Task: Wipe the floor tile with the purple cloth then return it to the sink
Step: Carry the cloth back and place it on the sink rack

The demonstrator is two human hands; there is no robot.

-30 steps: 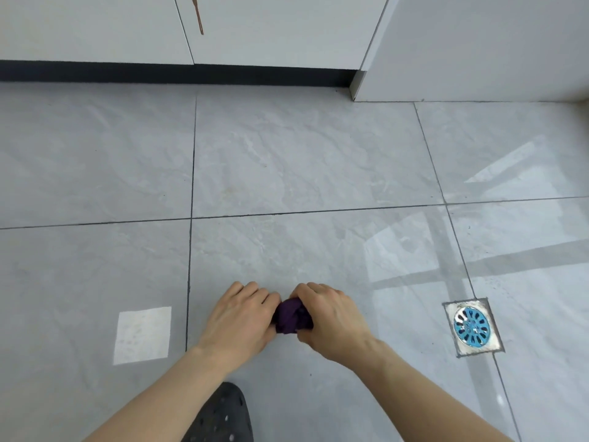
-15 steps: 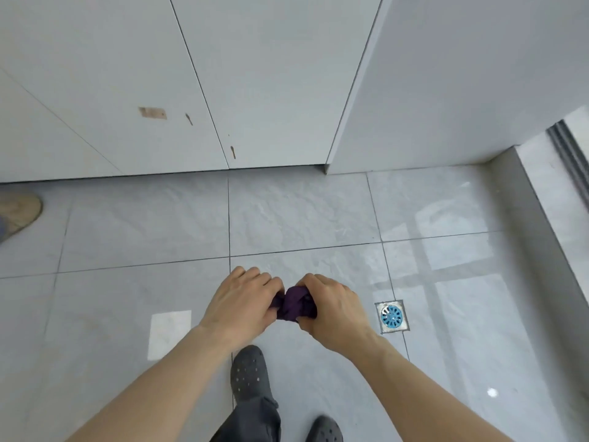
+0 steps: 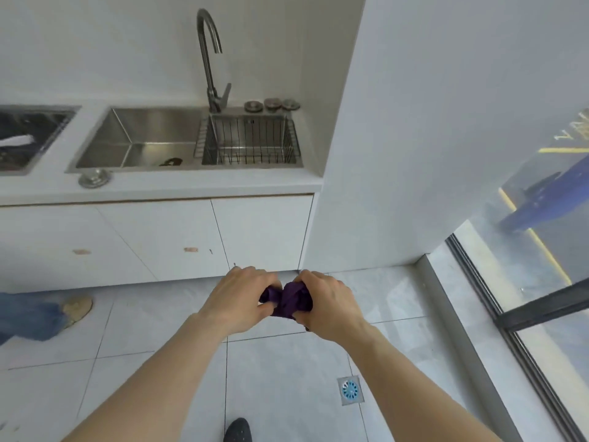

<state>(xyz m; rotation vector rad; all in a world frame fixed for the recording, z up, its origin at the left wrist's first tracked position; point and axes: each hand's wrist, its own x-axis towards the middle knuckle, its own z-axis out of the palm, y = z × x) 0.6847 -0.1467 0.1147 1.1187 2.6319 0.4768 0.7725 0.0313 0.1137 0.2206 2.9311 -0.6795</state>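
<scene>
Hands are meeting in front of the body, above the floor tile (image 3: 287, 371): the left hand (image 3: 237, 301) and the right hand (image 3: 328, 303) are both closing their fingers around the purple cloth (image 3: 287, 298), which is sitting bunched into a tight wad between them, with only its middle showing. Both forearms are reaching forward from the lower edge of the view. The cloth is hanging in the air in front of the white cabinet doors (image 3: 178, 240), below the counter and well apart from the steel sink (image 3: 137, 138). Inside the sink's right part a wire basket (image 3: 248, 141) is resting, and a curved faucet (image 3: 208, 59) is rising behind it. A small dark thing is lying on the sink bottom, too small to tell what. A blue floor drain (image 3: 350, 389) is sitting in the tile to the lower right, beside a grout line. A dark shoe toe (image 3: 237, 430) is showing at the bottom edge, and another person's shoe (image 3: 76, 309) and jeans leg are standing at the far left.
</scene>
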